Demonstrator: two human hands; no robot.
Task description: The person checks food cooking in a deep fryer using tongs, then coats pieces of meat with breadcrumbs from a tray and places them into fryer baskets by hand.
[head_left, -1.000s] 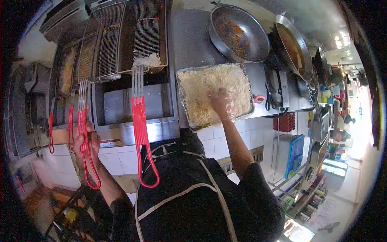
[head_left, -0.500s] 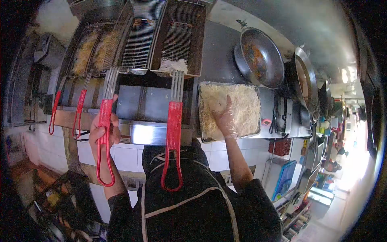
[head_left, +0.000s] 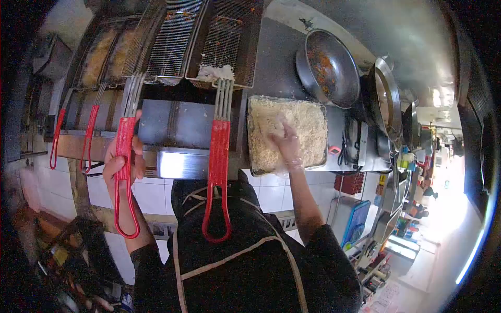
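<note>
My left hand (head_left: 123,159) is wrapped round the red handle (head_left: 124,138) of a wire fryer basket (head_left: 175,41). Beside it, a second fryer basket (head_left: 222,44) has white powdery clumps (head_left: 215,73) at its near end, and its red handle (head_left: 218,156) points towards me untouched. In a thin clear glove, my right hand (head_left: 287,143) reaches into a tray of pale, crumbly breading (head_left: 310,130). Its fingers are drawn together, dusted with the coating; whatever they hold is too covered to make out.
Further left, two baskets with golden food (head_left: 99,55) sit in the fryer, their red handles (head_left: 90,135) sticking out. A dark wok (head_left: 329,68) with orange residue stands behind the tray. Scissors (head_left: 343,151) lie right of it, and more pans (head_left: 386,99) line the counter.
My right hand's fingers have come up from the breading and drawn together. My left hand keeps its grip on the handle. The whole view has shifted slightly.
</note>
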